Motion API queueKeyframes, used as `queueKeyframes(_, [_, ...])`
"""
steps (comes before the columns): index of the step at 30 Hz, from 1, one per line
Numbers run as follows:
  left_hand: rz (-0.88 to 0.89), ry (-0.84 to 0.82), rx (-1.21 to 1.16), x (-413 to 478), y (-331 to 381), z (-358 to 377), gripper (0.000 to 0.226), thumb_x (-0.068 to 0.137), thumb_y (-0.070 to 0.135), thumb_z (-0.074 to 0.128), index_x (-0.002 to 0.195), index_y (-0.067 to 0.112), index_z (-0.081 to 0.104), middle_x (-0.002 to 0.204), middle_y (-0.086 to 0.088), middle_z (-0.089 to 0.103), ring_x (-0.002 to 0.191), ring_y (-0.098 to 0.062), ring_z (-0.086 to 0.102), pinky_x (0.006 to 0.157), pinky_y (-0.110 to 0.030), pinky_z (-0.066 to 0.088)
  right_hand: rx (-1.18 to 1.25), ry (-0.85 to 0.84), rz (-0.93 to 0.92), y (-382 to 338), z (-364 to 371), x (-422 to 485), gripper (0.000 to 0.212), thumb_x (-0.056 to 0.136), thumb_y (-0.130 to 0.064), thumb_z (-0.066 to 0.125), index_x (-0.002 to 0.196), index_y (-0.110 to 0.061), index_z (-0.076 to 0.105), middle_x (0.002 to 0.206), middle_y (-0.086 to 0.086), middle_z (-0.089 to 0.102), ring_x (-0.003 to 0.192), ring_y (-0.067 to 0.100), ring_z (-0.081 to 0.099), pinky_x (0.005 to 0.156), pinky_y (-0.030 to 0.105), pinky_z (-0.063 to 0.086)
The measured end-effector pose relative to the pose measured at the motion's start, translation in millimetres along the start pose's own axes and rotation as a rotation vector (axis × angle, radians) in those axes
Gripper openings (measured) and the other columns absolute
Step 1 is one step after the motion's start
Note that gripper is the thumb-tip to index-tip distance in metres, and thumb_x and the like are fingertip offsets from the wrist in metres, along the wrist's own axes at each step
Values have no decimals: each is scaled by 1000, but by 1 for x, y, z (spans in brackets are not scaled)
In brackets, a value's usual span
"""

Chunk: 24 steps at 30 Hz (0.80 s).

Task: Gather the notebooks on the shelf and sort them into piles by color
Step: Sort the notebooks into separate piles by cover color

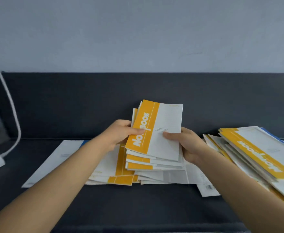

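Observation:
A stack of yellow-and-white notebooks [161, 126] is lifted above the dark surface, held from both sides. My left hand [119, 133] grips its yellow left edge with the thumb on the top cover. My right hand [186, 143] grips the white right edge, thumb on top. Beneath them lies a loose pile of yellow notebooks [121, 175], some face down. A slanted heap of yellow notebooks [255, 153] lies at the right, with a blue edge [275, 138] showing at its back. A notebook with a blue corner [54, 162] lies flat at the left.
The dark grey cushioned surface [138, 207] runs the width of the view, with its dark backrest [104, 98] behind and a pale wall above. A white curved frame and base [12, 115] stand at the far left edge.

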State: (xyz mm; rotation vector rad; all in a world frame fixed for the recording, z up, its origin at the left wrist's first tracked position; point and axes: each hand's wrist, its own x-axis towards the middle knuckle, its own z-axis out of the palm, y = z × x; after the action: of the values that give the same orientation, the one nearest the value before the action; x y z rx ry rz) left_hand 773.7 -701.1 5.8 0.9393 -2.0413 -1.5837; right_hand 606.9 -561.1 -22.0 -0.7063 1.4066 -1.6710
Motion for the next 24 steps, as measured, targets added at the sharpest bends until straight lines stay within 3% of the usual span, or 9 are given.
queueKeyframes(6, [48, 97, 64, 2, -27, -28, 37, 75, 24, 84, 108, 13, 71, 96, 1, 76, 83, -12, 74, 70, -25, 58, -7, 51, -15, 18, 39, 10, 39, 76, -10, 79, 112, -10, 65, 101, 7, 75, 86, 25, 73, 64, 37, 60])
queueKeyframes(9, [97, 146, 5, 4, -32, -36, 38, 71, 16, 86, 106, 11, 73, 94, -1, 77, 80, -12, 74, 64, -24, 59, 17, 96, -31, 19, 49, 13, 29, 84, -23, 73, 110, -14, 64, 100, 6, 75, 86, 24, 73, 65, 38, 60])
queueKeyframes(12, [90, 172, 0, 6, -37, -41, 36, 70, 13, 87, 103, 9, 73, 92, -2, 77, 78, -14, 75, 67, -28, 61, 37, 119, -29, 17, 47, 14, 18, 94, -30, 61, 105, -16, 64, 98, 4, 74, 81, 21, 72, 56, 33, 57])
queueKeyframes(14, [91, 149, 73, 10, -37, -44, 33, 72, 15, 86, 101, 9, 72, 91, -1, 77, 79, -14, 75, 70, -30, 61, 30, 113, -42, 16, 41, 14, 19, 96, -27, 58, 108, -14, 65, 101, 6, 74, 84, 23, 73, 60, 34, 58])
queueKeyframes(17, [97, 108, 209, 12, -32, -53, 26, 76, 21, 83, 97, 15, 69, 89, 5, 74, 76, -8, 72, 62, -23, 56, -6, 93, -62, 15, 34, 16, 25, 93, -17, 62, 116, -9, 64, 105, 9, 74, 93, 29, 72, 74, 42, 58])
queueKeyframes(21, [100, 119, 352, 10, -34, -61, 32, 75, 29, 83, 102, 19, 67, 95, 4, 72, 84, -13, 72, 77, -33, 60, -26, 81, -60, 16, 31, 16, 24, 90, -9, 63, 114, -5, 65, 103, 13, 74, 90, 32, 72, 69, 41, 59])
queueKeyframes(24, [117, 167, 280, 8, -37, -60, 35, 71, 24, 86, 101, 16, 71, 94, 1, 75, 81, -14, 73, 76, -35, 60, -24, 62, -50, 19, 31, 15, 26, 88, -8, 65, 114, -4, 65, 103, 14, 74, 88, 33, 72, 66, 39, 59])
